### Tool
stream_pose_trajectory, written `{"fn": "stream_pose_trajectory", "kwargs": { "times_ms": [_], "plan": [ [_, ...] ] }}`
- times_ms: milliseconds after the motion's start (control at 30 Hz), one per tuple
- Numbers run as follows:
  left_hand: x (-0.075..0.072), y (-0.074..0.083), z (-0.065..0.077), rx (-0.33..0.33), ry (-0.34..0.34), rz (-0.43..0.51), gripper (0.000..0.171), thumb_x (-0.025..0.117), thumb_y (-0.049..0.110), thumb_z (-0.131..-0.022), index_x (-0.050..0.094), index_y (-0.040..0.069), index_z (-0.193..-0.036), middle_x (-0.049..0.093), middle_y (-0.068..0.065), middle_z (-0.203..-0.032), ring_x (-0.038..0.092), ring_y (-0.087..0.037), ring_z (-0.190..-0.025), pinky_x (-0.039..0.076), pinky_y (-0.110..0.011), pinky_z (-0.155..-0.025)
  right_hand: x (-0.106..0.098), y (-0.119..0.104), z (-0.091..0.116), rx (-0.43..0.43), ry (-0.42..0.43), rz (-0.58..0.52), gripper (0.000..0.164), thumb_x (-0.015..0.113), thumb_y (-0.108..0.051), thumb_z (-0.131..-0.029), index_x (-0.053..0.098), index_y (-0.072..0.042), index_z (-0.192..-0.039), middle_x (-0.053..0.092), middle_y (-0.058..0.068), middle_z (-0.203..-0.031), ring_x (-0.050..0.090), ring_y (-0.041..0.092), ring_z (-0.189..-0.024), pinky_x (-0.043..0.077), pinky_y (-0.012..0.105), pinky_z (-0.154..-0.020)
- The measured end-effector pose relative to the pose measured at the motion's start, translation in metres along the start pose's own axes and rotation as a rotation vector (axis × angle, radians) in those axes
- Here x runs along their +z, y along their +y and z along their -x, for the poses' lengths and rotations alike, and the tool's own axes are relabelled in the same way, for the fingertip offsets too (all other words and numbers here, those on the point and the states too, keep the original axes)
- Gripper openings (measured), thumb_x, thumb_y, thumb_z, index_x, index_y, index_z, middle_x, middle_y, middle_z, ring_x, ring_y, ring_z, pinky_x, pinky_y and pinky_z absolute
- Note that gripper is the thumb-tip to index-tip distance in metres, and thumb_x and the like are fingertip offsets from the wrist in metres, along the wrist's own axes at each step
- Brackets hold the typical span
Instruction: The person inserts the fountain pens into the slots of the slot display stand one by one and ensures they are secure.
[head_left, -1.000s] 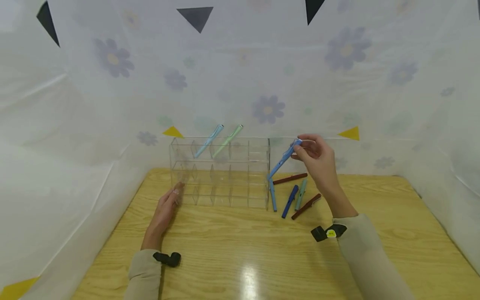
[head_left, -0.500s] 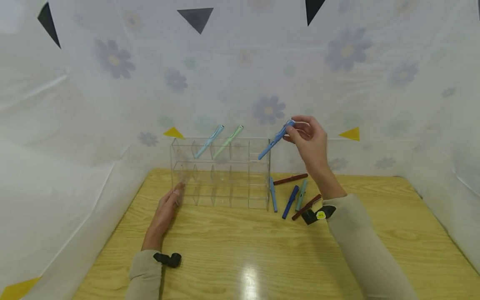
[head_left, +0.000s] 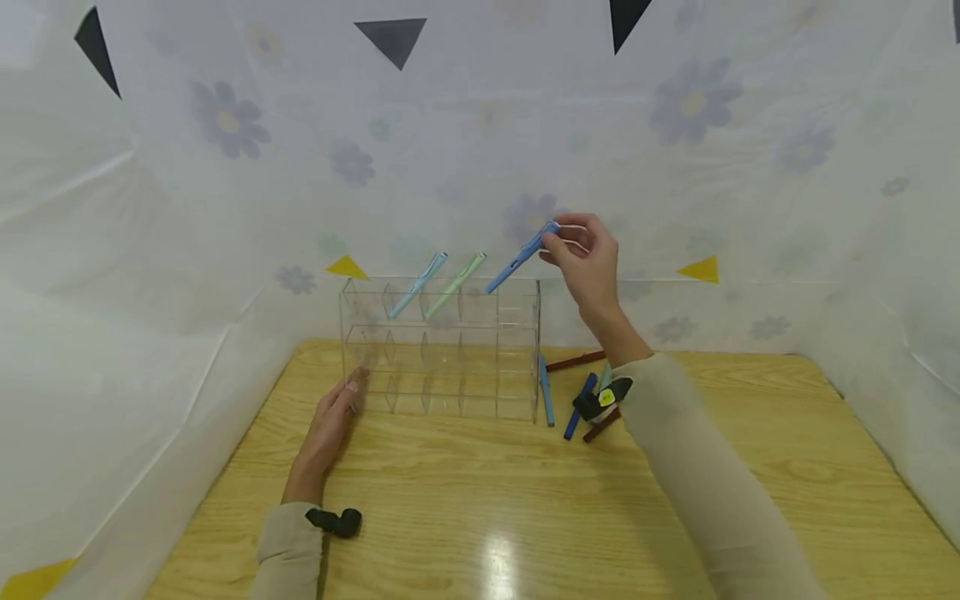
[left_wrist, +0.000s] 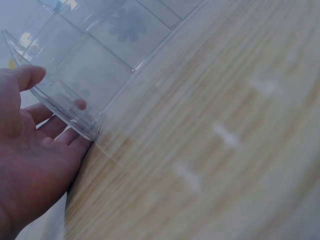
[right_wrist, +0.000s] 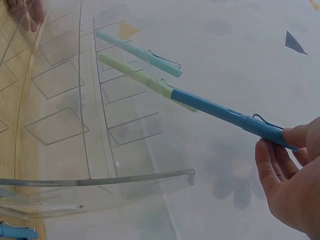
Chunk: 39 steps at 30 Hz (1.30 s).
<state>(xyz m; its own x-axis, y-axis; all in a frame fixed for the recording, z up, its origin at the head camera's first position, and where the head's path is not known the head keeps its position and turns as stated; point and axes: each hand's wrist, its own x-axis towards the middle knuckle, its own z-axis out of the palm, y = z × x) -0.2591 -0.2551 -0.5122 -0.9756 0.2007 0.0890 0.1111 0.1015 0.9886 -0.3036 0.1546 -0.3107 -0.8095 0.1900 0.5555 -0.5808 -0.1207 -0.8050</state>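
Note:
In the head view, my right hand [head_left: 590,262] pinches a blue pen [head_left: 517,262] near its clip end. The pen slants down to the left, its lower tip near the top row of a clear compartmented pen rack [head_left: 538,350]. In the right wrist view, the blue pen [right_wrist: 215,111] crosses in front of a pale green pen [right_wrist: 130,75]. That pen and a light blue pen [head_left: 416,287] lean in separate top-row compartments. My left hand [head_left: 326,429] holds the rack's lower left end, thumb and fingers around its edge in the left wrist view.
Right of the rack lie a lighter blue pen [head_left: 547,392], a dark blue pen [head_left: 570,427], a dark red pen [head_left: 573,361], another dark red pen [head_left: 600,427] and a partly hidden green pen [head_left: 605,375]. A flowered white curtain [head_left: 465,125] stands behind the wooden table [head_left: 420,500].
My right hand has carried the blue pen up and left, from beside the rack's right wall to the top row. The left hand and rack have stayed put.

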Motion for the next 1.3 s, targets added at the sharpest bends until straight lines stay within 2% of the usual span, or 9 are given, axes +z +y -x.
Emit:
{"fn": "stream_pose_trajectory", "kwargs": {
  "times_ms": [300,533,700,933,1300],
  "plan": [
    [0.003,0.001,0.000,0.009,-0.010,0.029,0.062,0.035,0.039,-0.114,0.025,0.000,-0.162,0.021,-0.015,-0.168,0.010,-0.027,-0.156,0.010,-0.053,-0.124,0.015,0.013,-0.004,0.053,-0.006,0.058,0.017,0.070,0.003,-0.095,0.065,0.005,-0.111,0.069,0.020,-0.103,0.073,0.024,-0.085,0.061,0.035,-0.080],
    [0.003,0.001,0.000,0.009,-0.003,0.036,0.060,0.035,0.037,-0.114,0.028,0.000,-0.161,0.022,-0.014,-0.168,0.010,-0.027,-0.156,0.010,-0.053,-0.124,0.018,0.021,-0.001,0.094,-0.029,0.086,0.024,0.069,0.003,-0.096,0.062,0.013,-0.117,0.067,0.022,-0.105,0.073,0.020,-0.083,0.061,0.036,-0.081],
    [0.003,0.001,0.001,-0.002,-0.005,0.039,0.059,0.034,0.036,-0.114,0.028,0.000,-0.161,0.020,-0.011,-0.169,0.009,-0.026,-0.156,0.010,-0.052,-0.124,0.020,0.026,0.000,0.125,-0.036,0.097,0.024,0.069,0.003,-0.096,0.062,0.013,-0.117,0.066,0.017,-0.102,0.074,0.024,-0.083,0.061,0.034,-0.080],
    [0.003,0.001,0.001,-0.001,0.001,0.037,0.060,0.035,0.037,-0.114,0.028,0.000,-0.161,0.021,-0.012,-0.169,0.010,-0.027,-0.156,0.010,-0.053,-0.124,0.020,0.031,0.002,0.125,-0.078,0.138,0.023,0.068,0.004,-0.096,0.063,0.012,-0.116,0.066,0.021,-0.103,0.073,0.021,-0.081,0.061,0.032,-0.080],
    [0.002,0.000,0.001,0.007,-0.002,0.037,0.061,0.035,0.039,-0.114,0.029,0.000,-0.161,0.022,-0.014,-0.168,0.012,-0.026,-0.156,0.012,-0.051,-0.124,0.018,0.036,0.003,0.139,-0.132,0.196,0.020,0.067,0.003,-0.097,0.066,0.012,-0.115,0.068,0.028,-0.106,0.073,0.040,-0.092,0.061,0.031,-0.079]
  ]
}}
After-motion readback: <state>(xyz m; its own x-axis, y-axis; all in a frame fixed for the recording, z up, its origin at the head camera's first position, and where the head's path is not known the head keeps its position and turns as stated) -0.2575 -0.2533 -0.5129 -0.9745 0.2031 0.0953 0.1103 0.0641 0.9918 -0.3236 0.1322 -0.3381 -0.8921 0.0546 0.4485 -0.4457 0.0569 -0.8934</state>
